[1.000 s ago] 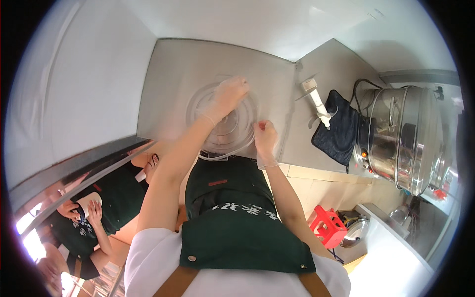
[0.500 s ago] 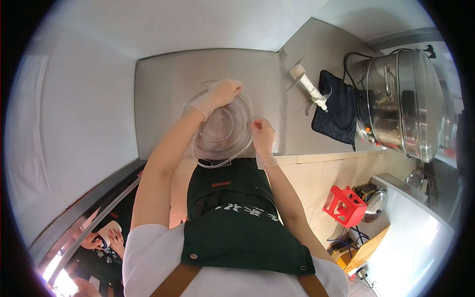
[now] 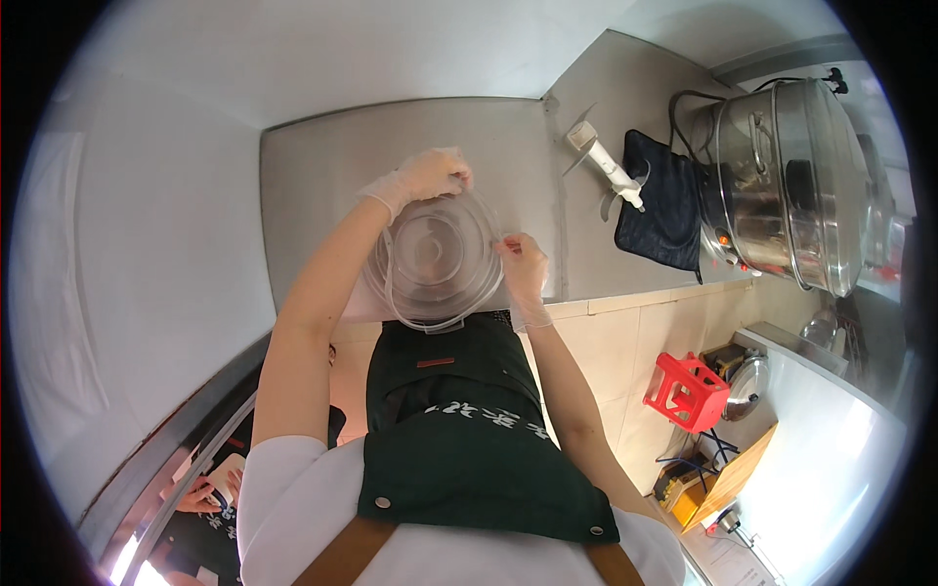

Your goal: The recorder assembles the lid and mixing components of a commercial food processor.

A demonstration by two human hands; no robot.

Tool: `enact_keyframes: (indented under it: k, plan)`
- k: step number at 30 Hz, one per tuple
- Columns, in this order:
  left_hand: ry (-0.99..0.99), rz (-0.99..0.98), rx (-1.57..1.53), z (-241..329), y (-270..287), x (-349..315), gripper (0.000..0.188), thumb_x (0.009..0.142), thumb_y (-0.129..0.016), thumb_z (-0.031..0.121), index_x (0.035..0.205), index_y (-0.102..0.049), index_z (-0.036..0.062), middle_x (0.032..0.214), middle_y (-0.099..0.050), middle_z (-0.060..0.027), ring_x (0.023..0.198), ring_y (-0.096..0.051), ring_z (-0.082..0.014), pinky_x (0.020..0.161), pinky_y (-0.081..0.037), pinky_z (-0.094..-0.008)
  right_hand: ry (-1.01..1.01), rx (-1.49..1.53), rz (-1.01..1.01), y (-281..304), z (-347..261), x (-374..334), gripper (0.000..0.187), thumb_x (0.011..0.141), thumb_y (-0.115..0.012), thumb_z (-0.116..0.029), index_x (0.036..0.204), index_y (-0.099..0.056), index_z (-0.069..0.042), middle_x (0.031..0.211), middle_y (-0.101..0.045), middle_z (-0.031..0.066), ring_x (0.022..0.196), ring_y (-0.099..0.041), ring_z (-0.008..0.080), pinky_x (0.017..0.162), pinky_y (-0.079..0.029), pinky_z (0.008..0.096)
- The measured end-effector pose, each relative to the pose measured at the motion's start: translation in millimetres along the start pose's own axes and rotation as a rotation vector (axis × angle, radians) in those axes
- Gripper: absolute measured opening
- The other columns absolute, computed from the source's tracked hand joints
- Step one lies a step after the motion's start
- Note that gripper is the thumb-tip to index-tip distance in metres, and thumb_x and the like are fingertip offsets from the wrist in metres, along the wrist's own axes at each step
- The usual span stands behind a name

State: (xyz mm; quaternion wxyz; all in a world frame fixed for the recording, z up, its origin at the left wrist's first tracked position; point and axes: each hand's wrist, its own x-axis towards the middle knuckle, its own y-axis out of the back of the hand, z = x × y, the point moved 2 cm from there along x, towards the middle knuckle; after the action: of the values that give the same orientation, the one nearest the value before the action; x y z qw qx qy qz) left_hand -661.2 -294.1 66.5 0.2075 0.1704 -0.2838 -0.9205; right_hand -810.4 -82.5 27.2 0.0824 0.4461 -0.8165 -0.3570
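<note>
A round, clear plastic lid (image 3: pixel 430 252) with concentric ridges lies at the near edge of the steel counter, just before my apron. Around it loops a pale, translucent sealing ring (image 3: pixel 389 278), whose left side sags inward over the lid. At the lid's far edge, my gloved left hand (image 3: pixel 425 176) is closed, thumb and fingers pinching the ring at the rim. My right hand (image 3: pixel 523 266), also gloved, pinches at the lid's right edge. Exactly what lies between the fingertips is partly hidden.
On the right stand a white-shafted blade (image 3: pixel 608 168) with metal wings, a dark cloth (image 3: pixel 660 205) and a large steel pot (image 3: pixel 757 176) with a cord. A red stool (image 3: pixel 689 393) is on the floor. At lower left, another person's hands (image 3: pixel 205 493) hold something pale.
My left hand has shifted slightly left along the far rim. The ring's left side now lies further inward across the lid. My right hand has barely moved.
</note>
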Motion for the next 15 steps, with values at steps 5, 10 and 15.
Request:
enact_keyframes:
  k: [5, 10, 15]
  plan:
    - [-0.012, 0.011, -0.102, -14.2, -3.3, 4.4, 0.017, 0.081, -0.065, 0.009, 0.097, -0.071, 0.0067, 0.093, -0.065, -0.0098, 0.089, -0.063, -0.0266, 0.080, -0.049, -0.0358, -0.006, 0.013, 0.008, -1.1, 0.3, -0.4, 0.016, 0.076, -0.075, -0.020, 0.087, -0.071, -0.009, 0.079, -0.070, 0.0081, 0.073, -0.068, 0.0248, 0.067, -0.053, 0.0362]
    - [0.106, -0.014, -0.182, -12.2, -6.7, 13.6, 0.017, 0.087, -0.061, 0.016, 0.100, -0.070, 0.0116, 0.100, -0.069, -0.0100, 0.093, -0.063, -0.0257, 0.083, -0.049, -0.0359, -0.012, 0.014, 0.018, -0.6, 4.0, -1.0, 0.017, 0.075, -0.075, -0.019, 0.088, -0.071, -0.008, 0.079, -0.070, 0.0088, 0.074, -0.068, 0.0255, 0.067, -0.053, 0.0365]
    - [0.064, -0.081, -0.231, -21.6, -7.2, 24.3, 0.021, 0.085, -0.057, 0.009, 0.103, -0.068, 0.0074, 0.097, -0.069, -0.0077, 0.091, -0.062, -0.0200, 0.085, -0.047, -0.0337, 0.000, 0.046, 0.023, -2.2, 1.5, -2.6, 0.017, 0.075, -0.075, -0.018, 0.088, -0.071, -0.007, 0.079, -0.070, 0.0091, 0.074, -0.068, 0.0253, 0.068, -0.053, 0.0366]
